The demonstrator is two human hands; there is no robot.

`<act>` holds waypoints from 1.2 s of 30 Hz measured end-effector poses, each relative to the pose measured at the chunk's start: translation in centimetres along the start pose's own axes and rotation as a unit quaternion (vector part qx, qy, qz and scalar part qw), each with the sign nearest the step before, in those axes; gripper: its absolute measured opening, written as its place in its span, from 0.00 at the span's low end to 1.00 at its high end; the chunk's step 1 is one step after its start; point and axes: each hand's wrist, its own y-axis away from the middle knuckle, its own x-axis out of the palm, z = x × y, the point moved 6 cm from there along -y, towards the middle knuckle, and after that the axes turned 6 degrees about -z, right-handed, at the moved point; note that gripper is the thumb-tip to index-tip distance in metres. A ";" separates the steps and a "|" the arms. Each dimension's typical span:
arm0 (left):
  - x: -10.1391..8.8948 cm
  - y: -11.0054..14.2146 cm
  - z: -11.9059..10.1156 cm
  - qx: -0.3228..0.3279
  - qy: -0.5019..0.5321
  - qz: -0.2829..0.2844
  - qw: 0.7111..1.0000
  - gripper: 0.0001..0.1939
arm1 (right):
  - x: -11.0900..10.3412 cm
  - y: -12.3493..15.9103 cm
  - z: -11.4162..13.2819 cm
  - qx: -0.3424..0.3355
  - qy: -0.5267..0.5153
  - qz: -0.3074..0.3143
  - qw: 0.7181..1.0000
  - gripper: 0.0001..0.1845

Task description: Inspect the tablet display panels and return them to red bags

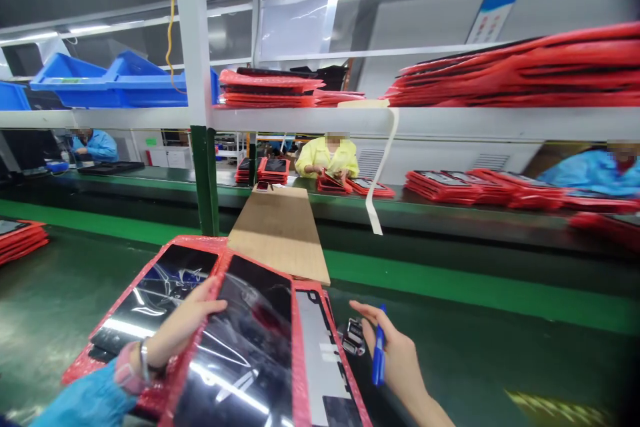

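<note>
My left hand (193, 317) grips the left edge of a glossy black screen panel (245, 340) backed by red bubble wrap, the thumb on its face. The panel is tilted, with clear film catching the light. Beneath and to the left is another film-covered black panel (160, 293) on red bubble wrap. To the right, partly covered, is a panel with a silver-grey face (317, 340). A blue pen (379, 357) is held in my right hand (403, 357), its index finger extended. Near those fingertips, a small shiny metal object (353, 337) lies on the green bench; its kind is unclear.
A wooden board (280, 233) bridges to the far bench, where a person in yellow (327, 159) handles red-wrapped panels. A white post (193, 33) carries a shelf with blue bins (120, 80) and red bubble-wrap stacks (525, 70). A paper strip (383, 173) hangs down.
</note>
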 end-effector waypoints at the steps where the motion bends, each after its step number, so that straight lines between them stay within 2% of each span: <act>1: -1.8 -0.2 -0.6 0.000 -0.003 -0.017 1.000 0.23 | -0.7 0.0 -0.6 -0.004 0.013 0.009 1.000 0.15; 3: -5.3 -0.5 -1.8 0.002 -0.006 -0.051 0.999 0.26 | -1.4 0.2 -1.6 -0.009 0.027 0.032 0.999 0.15; 6: -9.7 -1.0 -3.3 0.001 0.003 -0.096 0.995 0.30 | -1.4 0.5 -2.2 -0.004 0.032 0.060 0.998 0.17; 11: -15.3 -1.9 -3.4 0.000 0.020 -0.164 0.986 0.29 | -1.1 0.4 -1.8 0.023 0.027 0.080 0.996 0.20; 15: -18.2 -3.0 -2.1 -0.011 0.016 -0.181 0.983 0.30 | -1.7 0.3 -1.0 0.045 0.007 0.052 0.998 0.19; 18: -18.6 -3.6 -1.3 -0.032 -0.014 -0.158 0.987 0.30 | -2.1 0.9 -0.3 0.071 -0.018 0.014 0.997 0.17; 20: -18.5 -3.8 -1.8 0.000 -0.065 -0.172 0.983 0.26 | -1.6 1.7 0.4 0.096 -0.049 0.025 0.994 0.16; 25: -17.0 -4.5 -4.3 0.080 -0.165 -0.217 0.959 0.19 | 1.7 4.4 2.2 0.158 -0.152 0.125 0.968 0.35; 28: -15.1 -4.1 -5.5 0.135 -0.210 -0.241 0.938 0.18 | 3.0 5.9 3.1 0.154 -0.149 0.146 0.966 0.32; 30: -12.7 -3.1 -5.4 0.164 -0.226 -0.233 0.931 0.20 | 3.4 6.6 3.4 0.134 -0.115 0.140 0.974 0.25; 32: -9.7 -1.7 -4.4 0.177 -0.232 -0.208 0.934 0.22 | 3.4 7.1 3.3 0.115 -0.072 0.126 0.983 0.22; 34: -5.9 -0.3 -2.7 0.165 -0.201 -0.121 0.958 0.21 | 3.5 7.3 3.3 0.095 -0.031 0.118 0.988 0.24; 36: -2.4 0.7 -0.4 0.114 -0.155 -0.037 0.981 0.19 | 3.6 7.4 3.4 0.076 0.002 0.117 0.990 0.25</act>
